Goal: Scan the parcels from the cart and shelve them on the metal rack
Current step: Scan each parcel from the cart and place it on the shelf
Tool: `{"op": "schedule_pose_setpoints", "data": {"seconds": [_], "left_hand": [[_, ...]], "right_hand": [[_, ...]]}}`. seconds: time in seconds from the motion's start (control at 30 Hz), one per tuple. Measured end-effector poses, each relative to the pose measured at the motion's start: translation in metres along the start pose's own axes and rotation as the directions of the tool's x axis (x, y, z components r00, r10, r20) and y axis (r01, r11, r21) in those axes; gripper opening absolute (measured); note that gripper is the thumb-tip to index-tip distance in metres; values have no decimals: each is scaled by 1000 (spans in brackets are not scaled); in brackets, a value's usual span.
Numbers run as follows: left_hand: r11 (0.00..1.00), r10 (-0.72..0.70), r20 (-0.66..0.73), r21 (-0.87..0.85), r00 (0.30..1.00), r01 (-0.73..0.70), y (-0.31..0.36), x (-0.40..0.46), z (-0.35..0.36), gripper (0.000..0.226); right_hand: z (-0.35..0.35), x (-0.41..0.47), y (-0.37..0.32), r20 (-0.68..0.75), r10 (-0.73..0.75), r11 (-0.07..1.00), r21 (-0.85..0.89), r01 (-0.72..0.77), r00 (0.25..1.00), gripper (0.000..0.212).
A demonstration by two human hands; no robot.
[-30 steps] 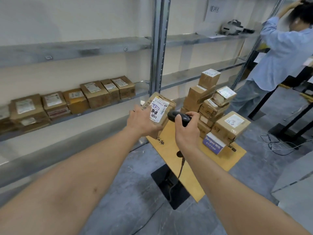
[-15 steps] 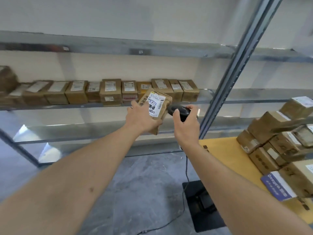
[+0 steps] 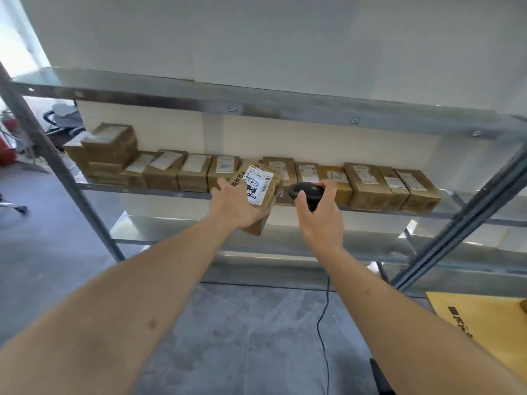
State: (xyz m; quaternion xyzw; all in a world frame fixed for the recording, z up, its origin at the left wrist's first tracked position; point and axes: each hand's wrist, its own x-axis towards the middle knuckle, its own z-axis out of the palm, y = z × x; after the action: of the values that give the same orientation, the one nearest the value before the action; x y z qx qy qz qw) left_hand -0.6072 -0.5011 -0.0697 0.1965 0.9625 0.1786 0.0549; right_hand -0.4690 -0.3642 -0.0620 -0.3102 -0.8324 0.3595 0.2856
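Left hand (image 3: 238, 205) gripping a tilted parcel (image 3: 261, 195) in front of the rack's (image 3: 256, 105) middle shelf; right hand (image 3: 320, 216) wrapped around a black scanner (image 3: 306, 192) just beside it. White label handwritten in black, plus a barcode — blurred, unreadable. Row of shelved boxes (image 3: 368, 182) behind, labels too small to read. Scanner cable (image 3: 322, 332) cut off below. Yellow cart top (image 3: 484, 317) cropped at right, printing partly hidden. Since half a second ago: view swung left — cart's stacked parcels gone from sight.

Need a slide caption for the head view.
Left hand holds a parcel, right hand a scanner, before the rack.
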Motion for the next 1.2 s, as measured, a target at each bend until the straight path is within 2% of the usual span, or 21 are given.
{"op": "schedule_pose_setpoints", "data": {"seconds": [0.17,0.37,0.73,1.0,1.2], "left_hand": [[998,-59,-15,6,998,59,-70,42,-34,107],[989,-148,-37,-24,988,147,-127,86,-64,90],[950,-312,-45,-14,949,312,-224,214,-75,83],[920,-391,-60,-16,918,391,-280,280,-82,84],[919,-394,-100,-5,914,395,-320,325,-91,90]], "right_hand": [[70,20,-52,49,-60,997,41,59,997,46],[149,55,-93,106,-140,987,99,130,984,41],[310,149,-135,287,-150,977,189,97,946,40],[391,194,-161,389,-161,982,153,109,907,44],[439,213,-180,395,-141,988,110,106,908,43]]}}
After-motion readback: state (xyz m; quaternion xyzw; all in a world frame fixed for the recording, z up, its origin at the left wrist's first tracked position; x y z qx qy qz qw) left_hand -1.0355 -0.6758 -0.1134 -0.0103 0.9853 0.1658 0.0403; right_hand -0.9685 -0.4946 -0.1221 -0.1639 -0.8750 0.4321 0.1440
